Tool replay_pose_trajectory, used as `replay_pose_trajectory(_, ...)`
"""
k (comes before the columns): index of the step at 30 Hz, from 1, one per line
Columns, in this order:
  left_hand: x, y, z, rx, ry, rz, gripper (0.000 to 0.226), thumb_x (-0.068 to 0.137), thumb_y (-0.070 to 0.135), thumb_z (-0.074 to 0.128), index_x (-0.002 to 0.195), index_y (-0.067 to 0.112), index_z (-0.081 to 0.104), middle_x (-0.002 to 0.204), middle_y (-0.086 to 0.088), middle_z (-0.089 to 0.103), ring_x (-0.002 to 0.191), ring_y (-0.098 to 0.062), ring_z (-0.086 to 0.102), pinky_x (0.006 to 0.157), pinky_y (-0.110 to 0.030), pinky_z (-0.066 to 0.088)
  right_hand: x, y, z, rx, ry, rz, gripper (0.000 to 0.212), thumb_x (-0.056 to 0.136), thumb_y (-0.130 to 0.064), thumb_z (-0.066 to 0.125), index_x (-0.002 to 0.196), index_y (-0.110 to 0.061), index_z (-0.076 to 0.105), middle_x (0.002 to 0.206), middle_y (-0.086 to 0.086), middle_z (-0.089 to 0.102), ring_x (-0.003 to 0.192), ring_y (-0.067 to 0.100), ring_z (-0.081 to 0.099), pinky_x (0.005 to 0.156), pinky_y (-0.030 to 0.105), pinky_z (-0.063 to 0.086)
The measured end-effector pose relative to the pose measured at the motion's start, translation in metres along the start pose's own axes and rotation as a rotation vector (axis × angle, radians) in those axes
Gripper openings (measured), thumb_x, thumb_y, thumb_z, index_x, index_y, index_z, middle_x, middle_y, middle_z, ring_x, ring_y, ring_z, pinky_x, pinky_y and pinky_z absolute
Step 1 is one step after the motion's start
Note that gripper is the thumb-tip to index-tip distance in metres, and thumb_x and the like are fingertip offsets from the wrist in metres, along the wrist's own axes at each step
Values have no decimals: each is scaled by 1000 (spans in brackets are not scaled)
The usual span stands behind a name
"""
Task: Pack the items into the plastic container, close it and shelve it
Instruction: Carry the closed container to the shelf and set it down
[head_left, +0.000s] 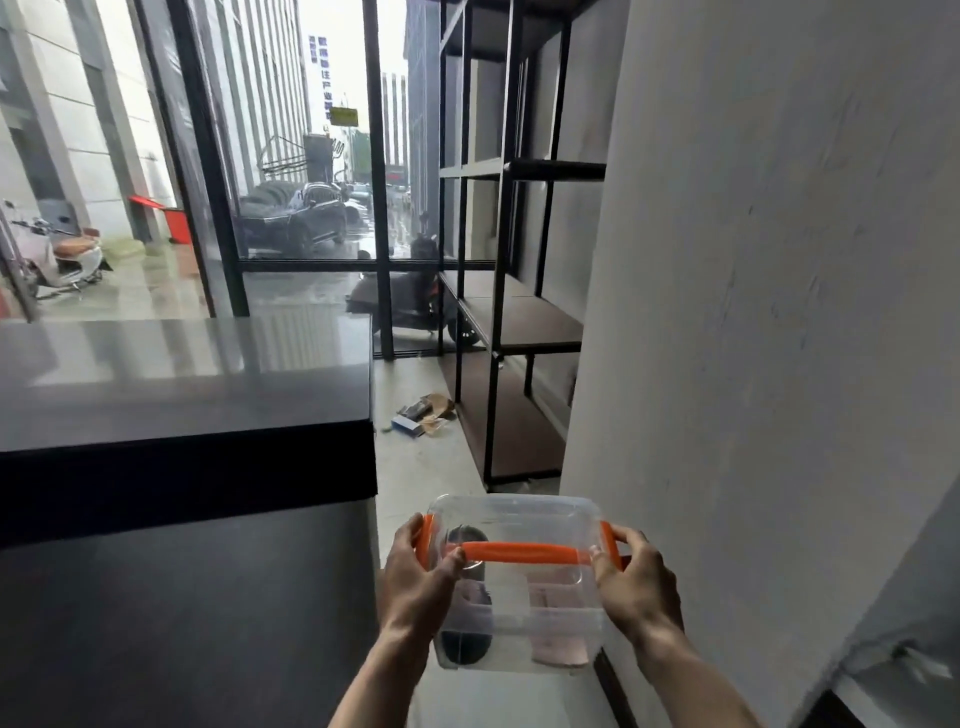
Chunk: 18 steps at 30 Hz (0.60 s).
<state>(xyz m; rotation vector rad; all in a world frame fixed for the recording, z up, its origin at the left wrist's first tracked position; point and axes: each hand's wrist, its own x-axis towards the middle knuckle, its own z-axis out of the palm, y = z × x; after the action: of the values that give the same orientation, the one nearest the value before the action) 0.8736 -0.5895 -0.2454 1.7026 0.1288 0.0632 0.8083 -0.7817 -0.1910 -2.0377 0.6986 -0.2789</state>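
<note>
I hold a clear plastic container (519, 597) in the air at the bottom centre, its lid on and an orange handle (524, 552) folded across the top. My left hand (418, 582) grips its left side at the orange clip, my right hand (636, 584) grips the right side. Through the walls I see a dark round item (464, 644) on the left and a pinkish flat item (561, 647) on the right. A black metal shelf unit (519, 317) with brown boards stands ahead on the right, past a grey wall.
A dark glossy counter (182, 384) fills the left. A grey wall (753, 312) runs close on the right. A narrow floor aisle leads to the shelf, with scraps of litter (423, 413) on the floor. Glass windows behind show a street, scooters and cars.
</note>
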Motion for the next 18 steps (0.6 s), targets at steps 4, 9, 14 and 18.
replay_pose_trajectory(4,101,23,26,-14,-30,50,77,82,23,78,148,20,39,146,-7,51,126,-27,55,106,-46,46,86,-41,27,16,47,6,41,98,-30,59,138,-18,55,125,13,68,104,32,65,93,46,57)
replay_pose_trajectory(9,208,39,65,2,-52,69,77,82,24,78,147,19,38,147,-9,50,126,-29,54,104,-48,48,189,-71,56,19,83,18,40,98,-29,59,136,-18,56,121,12,69,102,32,67,91,48,58)
replay_pose_trajectory(14,320,40,113,35,-28,71,75,83,26,76,148,20,38,147,-7,49,127,-29,52,101,-44,47,308,-92,94,33,79,-27,41,99,-31,58,137,-18,54,121,12,69,92,26,65,86,44,61)
replay_pose_trajectory(18,423,44,153,42,32,66,75,83,24,76,147,18,39,147,-8,49,127,-28,52,98,-40,47,424,-116,132,36,42,-70,42,99,-33,57,138,-18,54,123,12,69,99,28,66,89,45,59)
